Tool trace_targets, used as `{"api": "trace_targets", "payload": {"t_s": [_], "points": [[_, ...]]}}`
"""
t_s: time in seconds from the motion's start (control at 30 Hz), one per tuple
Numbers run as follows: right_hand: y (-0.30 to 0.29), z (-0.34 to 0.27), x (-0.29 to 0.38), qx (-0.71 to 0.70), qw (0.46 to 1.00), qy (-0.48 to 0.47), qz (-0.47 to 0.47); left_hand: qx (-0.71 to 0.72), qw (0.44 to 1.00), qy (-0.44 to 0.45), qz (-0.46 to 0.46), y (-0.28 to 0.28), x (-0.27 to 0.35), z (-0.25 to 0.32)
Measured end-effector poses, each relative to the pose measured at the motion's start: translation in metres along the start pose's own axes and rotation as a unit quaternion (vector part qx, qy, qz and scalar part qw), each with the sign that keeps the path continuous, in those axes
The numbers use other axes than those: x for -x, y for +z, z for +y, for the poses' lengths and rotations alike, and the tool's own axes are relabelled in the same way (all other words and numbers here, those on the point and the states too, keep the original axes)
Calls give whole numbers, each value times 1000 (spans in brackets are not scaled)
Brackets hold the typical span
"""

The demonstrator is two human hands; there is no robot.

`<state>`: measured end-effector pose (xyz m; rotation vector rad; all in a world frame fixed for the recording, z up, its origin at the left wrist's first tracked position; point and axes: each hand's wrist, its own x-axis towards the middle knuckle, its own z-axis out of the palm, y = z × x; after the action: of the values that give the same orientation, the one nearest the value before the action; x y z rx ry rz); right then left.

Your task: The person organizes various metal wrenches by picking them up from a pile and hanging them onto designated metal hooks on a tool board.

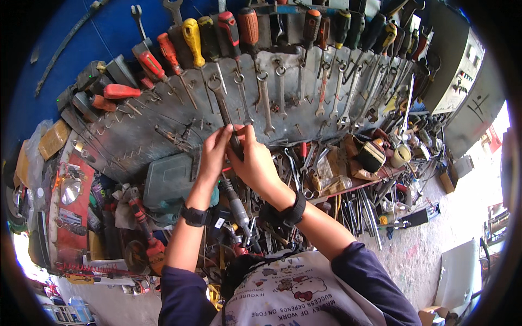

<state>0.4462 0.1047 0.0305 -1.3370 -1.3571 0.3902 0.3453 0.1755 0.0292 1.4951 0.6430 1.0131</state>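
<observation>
A large dark combination wrench [222, 104] runs up from my hands, its ring end against the grey metal tool board [163, 102]. Whether that ring sits on a hook, I cannot tell. My right hand [255, 161] is closed around the lower part of the shank, which partly hides it. On the other side, the fingers of my left hand [214, 153] pinch the same shank near its middle. Just to the right hang a slimmer combination wrench [241, 95] and a longer one [265, 104], both by their ring ends.
Screwdrivers, including a yellow-handled one [193, 42], stand in a rack along the board's top. Below lie a green plastic case [169, 181], a grey cylindrical tool [237, 208] and a red power tool [149, 232]. Loose wrenches crowd the red shelf [363, 185]; a grey cabinet [461, 77] stands right.
</observation>
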Motion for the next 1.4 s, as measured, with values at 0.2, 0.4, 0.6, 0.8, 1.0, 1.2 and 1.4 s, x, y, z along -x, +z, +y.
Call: {"api": "trace_targets", "payload": {"t_s": [0.2, 0.4, 0.6, 0.8, 1.0, 1.2, 1.4], "points": [[-21, 53, 26, 85, 994, 68, -30, 28, 993, -93, -61, -13, -11, -32], [-95, 111, 91, 172, 971, 162, 19, -36, 998, -14, -45, -39, -51, -93], [-141, 144, 149, 176, 952, 247, 33, -68, 998, 11, 2, -47, -73, -127], [-173, 143, 179, 114, 944, 298, 84, -234, 953, 41, 187, -36, -53, -204], [-199, 166, 210, 109, 931, 332, 108, -366, 905, -217, -17, -26, -20, -289], [-214, 185, 237, 140, 901, 393, 116, -539, 815, -214, -10, 22, -18, -275], [-213, 204, 250, 146, 892, 416, 97, -583, 769, -262, -8, 35, -14, -263]]}}
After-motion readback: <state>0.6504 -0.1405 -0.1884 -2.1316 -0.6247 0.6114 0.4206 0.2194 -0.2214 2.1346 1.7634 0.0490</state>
